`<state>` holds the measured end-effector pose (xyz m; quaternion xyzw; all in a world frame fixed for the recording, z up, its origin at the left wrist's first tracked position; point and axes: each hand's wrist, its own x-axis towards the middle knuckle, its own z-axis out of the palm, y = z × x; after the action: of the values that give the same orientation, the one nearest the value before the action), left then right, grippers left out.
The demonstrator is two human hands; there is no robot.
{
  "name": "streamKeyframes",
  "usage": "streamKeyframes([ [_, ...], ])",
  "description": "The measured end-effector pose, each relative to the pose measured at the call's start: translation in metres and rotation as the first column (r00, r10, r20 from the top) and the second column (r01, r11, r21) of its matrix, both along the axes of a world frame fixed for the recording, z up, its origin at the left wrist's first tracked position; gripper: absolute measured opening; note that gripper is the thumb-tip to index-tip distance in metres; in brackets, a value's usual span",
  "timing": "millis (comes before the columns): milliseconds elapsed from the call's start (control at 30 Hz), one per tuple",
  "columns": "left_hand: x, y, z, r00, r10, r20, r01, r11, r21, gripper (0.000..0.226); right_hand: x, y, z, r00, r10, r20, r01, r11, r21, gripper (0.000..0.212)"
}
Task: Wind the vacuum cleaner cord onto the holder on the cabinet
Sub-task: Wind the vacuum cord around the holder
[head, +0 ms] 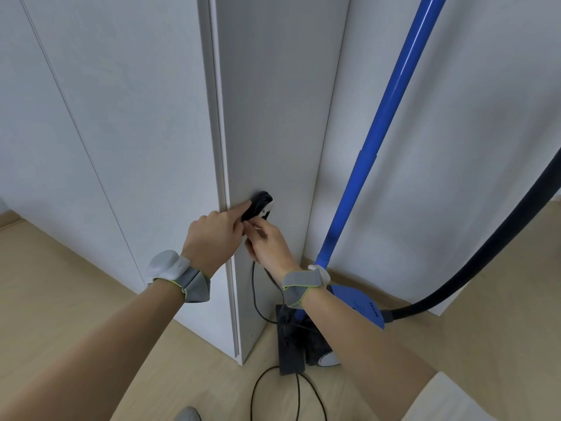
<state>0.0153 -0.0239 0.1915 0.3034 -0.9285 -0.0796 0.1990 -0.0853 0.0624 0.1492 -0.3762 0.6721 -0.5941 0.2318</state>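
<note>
A white holder (268, 207) is fixed on the narrow side panel of the white cabinet (273, 117), with several turns of black cord (258, 203) wound on it. My left hand (214, 237) presses the wound coil with its forefinger stretched out. Just below the holder, my right hand (267, 246) pinches the cord between curled fingers. From there the loose cord (254, 294) hangs down the panel and loops over the floor at the bottom of the view.
A blue vacuum cleaner (361, 305) stands in the corner to the right, its blue tube (391, 95) leaning up the wall and a black hose (485, 256) arching right. Its black floor nozzle (290, 344) lies by the cabinet's foot. Wooden floor (60, 284) lies around.
</note>
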Motion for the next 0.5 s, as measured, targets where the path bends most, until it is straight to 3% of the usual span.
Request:
streamKeyframes([
  [167, 0.001, 0.001, 0.002, 1.000, 0.029, 0.002, -0.029, 0.998, 0.057, 0.055, -0.002, 0.005, -0.016, 0.990, 0.085, 0.110, -0.087, 0.996, 0.009, 0.042],
  [300, 0.000, 0.002, 0.003, 0.999, 0.042, -0.006, -0.041, 0.996, 0.079, 0.055, -0.009, 0.012, -0.039, 0.964, 0.171, 0.202, -0.182, 0.983, 0.038, 0.033],
  [500, -0.001, 0.002, 0.004, 0.999, 0.041, 0.020, -0.042, 0.998, 0.052, 0.054, -0.036, 0.004, -0.050, 0.998, 0.016, 0.068, -0.032, 0.967, 0.253, 0.032],
])
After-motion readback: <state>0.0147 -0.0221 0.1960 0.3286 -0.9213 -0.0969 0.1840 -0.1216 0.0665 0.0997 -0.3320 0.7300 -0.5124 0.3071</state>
